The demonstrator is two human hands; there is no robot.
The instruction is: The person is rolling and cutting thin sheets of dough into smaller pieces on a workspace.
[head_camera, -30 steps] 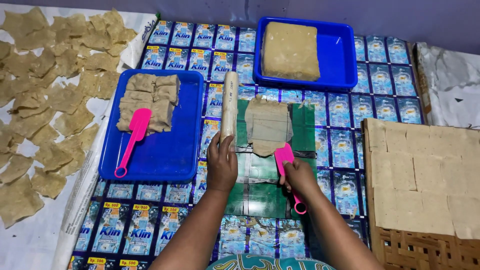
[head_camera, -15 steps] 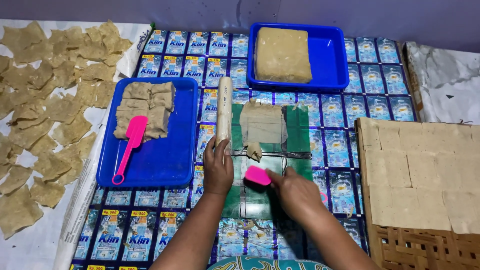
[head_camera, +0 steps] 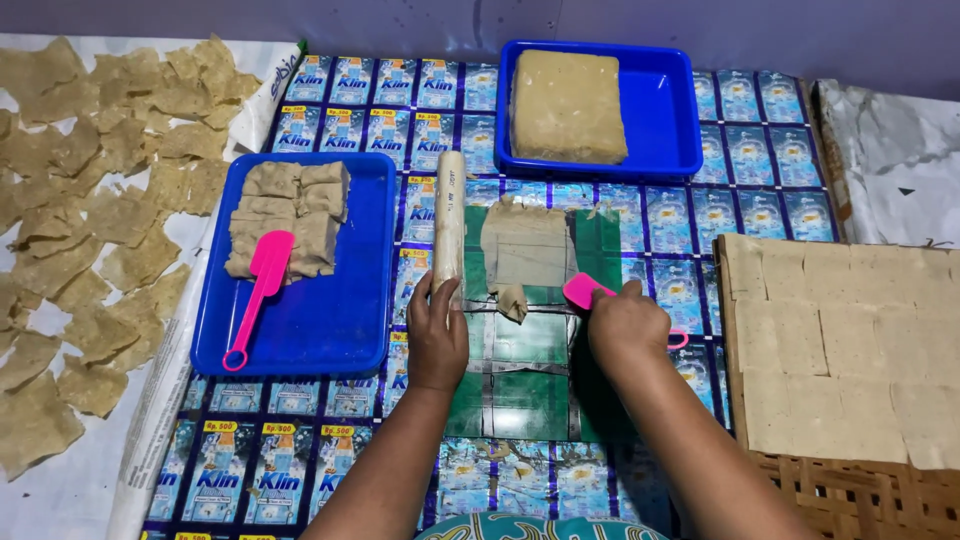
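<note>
Flattened dough sheet [head_camera: 527, 243] lies on the green mat [head_camera: 520, 375] in the middle of the surface, its long axis running away from the person, beyond both hands. Alongside its left edge lies the wooden rolling pin [head_camera: 449, 225], parallel to the sheet, the left hand [head_camera: 437, 335] resting on its near end with fingers curled loosely over it. The right hand [head_camera: 627, 326] sits just right of the sheet's near corner, fingers closed round a pink scraper [head_camera: 581, 291] whose blade points toward a small dough scrap [head_camera: 513, 300] (folded, touching the sheet's near edge). That hand is the nearer.
</note>
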